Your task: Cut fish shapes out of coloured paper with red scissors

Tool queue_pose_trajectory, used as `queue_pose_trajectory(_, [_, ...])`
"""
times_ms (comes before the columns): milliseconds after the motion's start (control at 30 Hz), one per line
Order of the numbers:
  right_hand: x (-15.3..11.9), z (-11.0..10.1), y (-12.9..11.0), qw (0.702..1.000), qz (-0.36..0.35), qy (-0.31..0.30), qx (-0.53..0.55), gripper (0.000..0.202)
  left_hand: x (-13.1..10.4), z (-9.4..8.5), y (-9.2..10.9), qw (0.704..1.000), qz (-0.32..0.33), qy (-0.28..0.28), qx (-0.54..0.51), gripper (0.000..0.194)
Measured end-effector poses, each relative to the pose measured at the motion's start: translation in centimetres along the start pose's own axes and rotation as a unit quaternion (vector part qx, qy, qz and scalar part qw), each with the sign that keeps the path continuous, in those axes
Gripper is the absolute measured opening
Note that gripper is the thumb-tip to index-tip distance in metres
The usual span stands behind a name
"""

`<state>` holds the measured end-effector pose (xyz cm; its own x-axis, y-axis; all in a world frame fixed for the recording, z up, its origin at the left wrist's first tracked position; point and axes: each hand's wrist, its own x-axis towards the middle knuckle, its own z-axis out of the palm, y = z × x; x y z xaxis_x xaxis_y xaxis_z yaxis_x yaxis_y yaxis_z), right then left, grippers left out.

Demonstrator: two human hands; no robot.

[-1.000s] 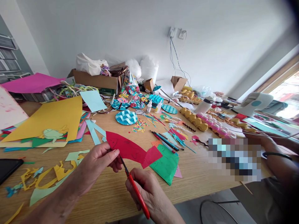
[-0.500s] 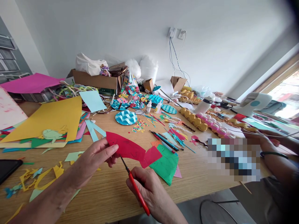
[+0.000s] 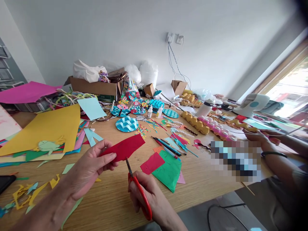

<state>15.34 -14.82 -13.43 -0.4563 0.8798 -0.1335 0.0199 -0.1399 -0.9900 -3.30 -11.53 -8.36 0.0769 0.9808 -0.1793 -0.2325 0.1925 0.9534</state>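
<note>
Now red paper [image 3: 128,146] tilted right end up; left hand [image 3: 98,160] pinching it, right hand [image 3: 150,194] gripping scissors [image 3: 142,190].

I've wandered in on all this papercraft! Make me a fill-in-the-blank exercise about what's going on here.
The right hand grips a pair of ____ with red handles.
The strip of paper in the left hand is coloured ____.
On the table, a smaller red piece of paper partly covers a larger piece of ____ paper.
The number of small bottles standing just behind the confetti is ____.

Missing words: scissors; red; green; two.
</note>
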Motion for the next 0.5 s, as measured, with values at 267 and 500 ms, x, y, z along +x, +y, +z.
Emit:
queue_pose_trajectory(267, [0.0,0.7,-0.6,0.995,0.015,0.005,0.099,0.061,-0.4,0.7,-1.0,0.999,-0.031,-0.027,0.009,0.031])
queue_pose_trajectory(500, [-0.1,0.6,-0.7,0.996,0.011,-0.003,0.092,0.060,-0.8,1.4,-0.9,0.995,-0.051,-0.081,-0.026,0.042])
